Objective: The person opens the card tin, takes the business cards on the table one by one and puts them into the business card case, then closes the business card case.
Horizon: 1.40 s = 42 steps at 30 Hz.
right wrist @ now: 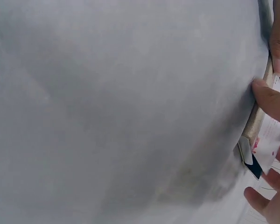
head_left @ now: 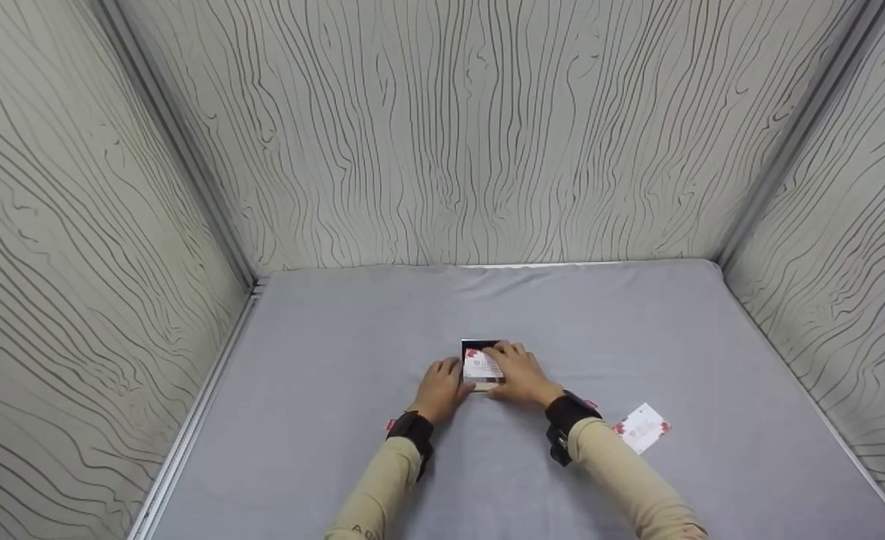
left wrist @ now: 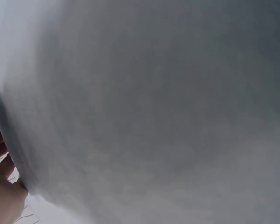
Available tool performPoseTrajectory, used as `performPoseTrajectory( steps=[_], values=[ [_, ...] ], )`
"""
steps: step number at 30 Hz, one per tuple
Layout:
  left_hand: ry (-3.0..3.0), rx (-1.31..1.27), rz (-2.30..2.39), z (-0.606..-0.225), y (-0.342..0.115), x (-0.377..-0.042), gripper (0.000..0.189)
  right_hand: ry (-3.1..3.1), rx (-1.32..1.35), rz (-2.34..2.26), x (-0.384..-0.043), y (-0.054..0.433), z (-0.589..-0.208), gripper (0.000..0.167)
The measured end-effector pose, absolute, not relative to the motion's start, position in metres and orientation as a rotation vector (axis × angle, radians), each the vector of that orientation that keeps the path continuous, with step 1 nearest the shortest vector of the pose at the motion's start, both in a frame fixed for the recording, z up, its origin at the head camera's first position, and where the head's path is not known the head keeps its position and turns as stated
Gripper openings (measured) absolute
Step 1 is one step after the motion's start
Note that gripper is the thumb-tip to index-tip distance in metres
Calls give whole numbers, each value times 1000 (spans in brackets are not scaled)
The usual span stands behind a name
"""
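Observation:
A small business card case (head_left: 480,388) with a beige edge, metal rim and dark interior lies between my hands in the head view. On it is a white card (head_left: 480,365) with red floral corners; the right wrist view shows this card (right wrist: 269,133) tilted up from the case. My left hand (head_left: 440,391) holds the case's left side, its thumb along the near edge. From the right, my right hand (head_left: 519,373) spans case and card, thumb (right wrist: 270,98) on the beige edge and fingertips over the card. The left wrist view catches only part of the left hand (left wrist: 4,196).
A second white card (head_left: 643,428) with red corners lies on the grey cloth-covered table (head_left: 322,375), close to my right forearm. Panels with a wood-grain pattern (head_left: 450,135) enclose the table at the back and both sides.

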<state>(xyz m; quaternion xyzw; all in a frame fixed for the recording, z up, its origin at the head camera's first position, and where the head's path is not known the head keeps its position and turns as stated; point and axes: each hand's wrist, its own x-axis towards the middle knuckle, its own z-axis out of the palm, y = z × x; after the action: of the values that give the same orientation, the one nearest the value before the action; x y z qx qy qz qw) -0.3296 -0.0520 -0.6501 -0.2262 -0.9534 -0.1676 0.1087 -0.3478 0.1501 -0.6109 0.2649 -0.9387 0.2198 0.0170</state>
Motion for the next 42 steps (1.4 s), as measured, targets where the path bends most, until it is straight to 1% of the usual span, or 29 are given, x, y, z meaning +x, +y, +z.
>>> performPoseTrajectory(
  steps=[8,16,21,24,30,37,42],
  values=[
    [-2797,-684,-523,-644,-52,-327,50,-3008,774,630,-346,150,-608,73],
    [-2811,-678,-502,-647,-51,-328,50,-3047,746,545,-346,149,-609,70],
    [-2804,-687,-498,-645,-52,-329,51,-3033,829,590,-344,149,-607,54],
    [-2815,-681,-491,-644,-52,-329,50,-3011,859,598,-343,149,-607,48],
    [-2845,-661,-486,-642,-51,-328,50,-3008,853,617,-342,150,-607,50],
    [-2839,-653,-499,-646,-51,-329,51,-3019,849,599,-340,159,-607,64],
    [-2785,-672,-477,-653,-52,-332,52,-3014,844,564,-338,177,-606,63]
  ],
)
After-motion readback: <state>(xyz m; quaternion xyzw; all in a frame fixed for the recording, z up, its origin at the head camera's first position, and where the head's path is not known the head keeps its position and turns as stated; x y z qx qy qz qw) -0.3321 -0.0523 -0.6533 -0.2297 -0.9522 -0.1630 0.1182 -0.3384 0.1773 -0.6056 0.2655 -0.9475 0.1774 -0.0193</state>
